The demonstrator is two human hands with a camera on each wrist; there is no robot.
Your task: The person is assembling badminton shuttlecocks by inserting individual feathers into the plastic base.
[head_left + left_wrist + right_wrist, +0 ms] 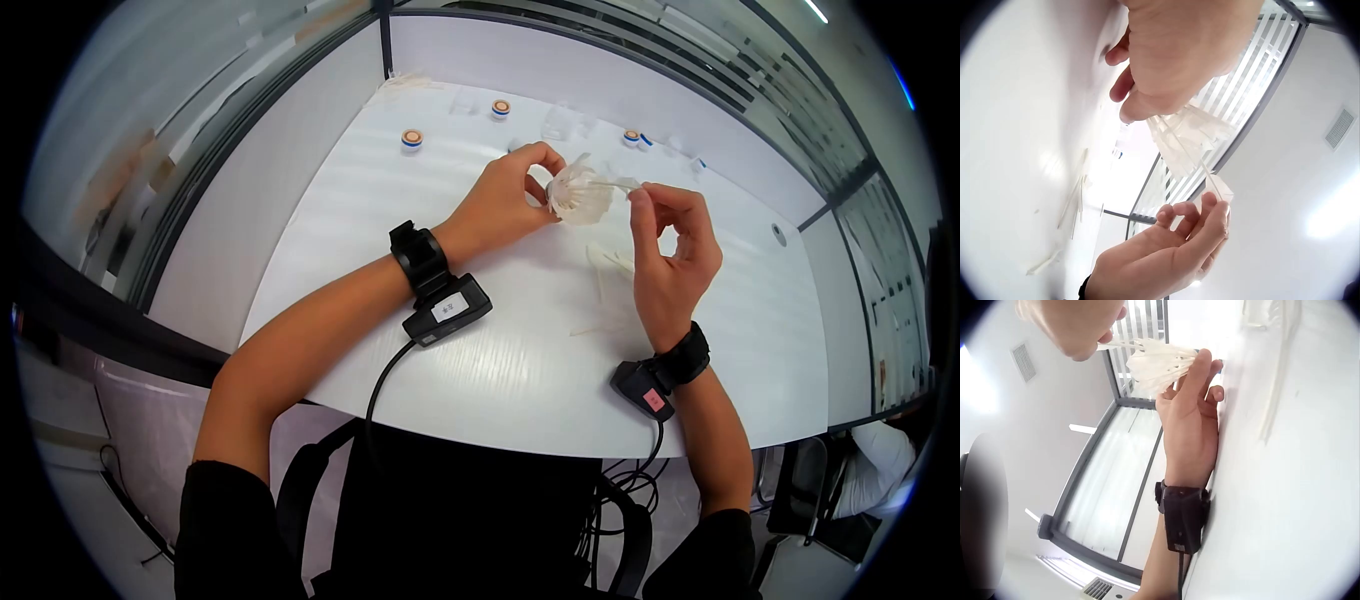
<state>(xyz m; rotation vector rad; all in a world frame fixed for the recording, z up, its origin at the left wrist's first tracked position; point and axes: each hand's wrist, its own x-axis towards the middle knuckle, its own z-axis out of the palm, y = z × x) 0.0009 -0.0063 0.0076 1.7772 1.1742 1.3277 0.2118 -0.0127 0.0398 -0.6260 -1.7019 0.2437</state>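
Head view, the desk: a white table [500, 370] is taking up most of the shot, smooth and kinda glossy, with pale panels [480, 55] standing along the far side.
Both arms: the left arm [330, 310] is slanting up from the lower left, while the right arm [715, 430] is rising more steeply from the lower right, so the hands are hanging over the tabletop, facing each other.
Left-hand grip: the left hand [500, 200] is bending inward, fingers curled and gripping the base end of a shuttlecock [580, 200]; they're hiding most of that base.
Right-hand pinch: the right hand [680, 255] is pointing upward, thumb and forefinger pinching the tip of a feather [618, 183], other fingers curling loosely.
Shuttlecock: hovering off the table between the hands, its papery off-white skirt fanning out toward the right hand, thin ribs showing.
Feather: the left wrist view is showing its slim, straight shaft poking past the skirt, small pale vane at the end; can't tell how it's sitting inside.
Loose stems: a few thin cream stems [1079, 197] are lying on the table.
Little pucks: round bases [412, 141], tan-topped and blue-banded, are sitting farther back.
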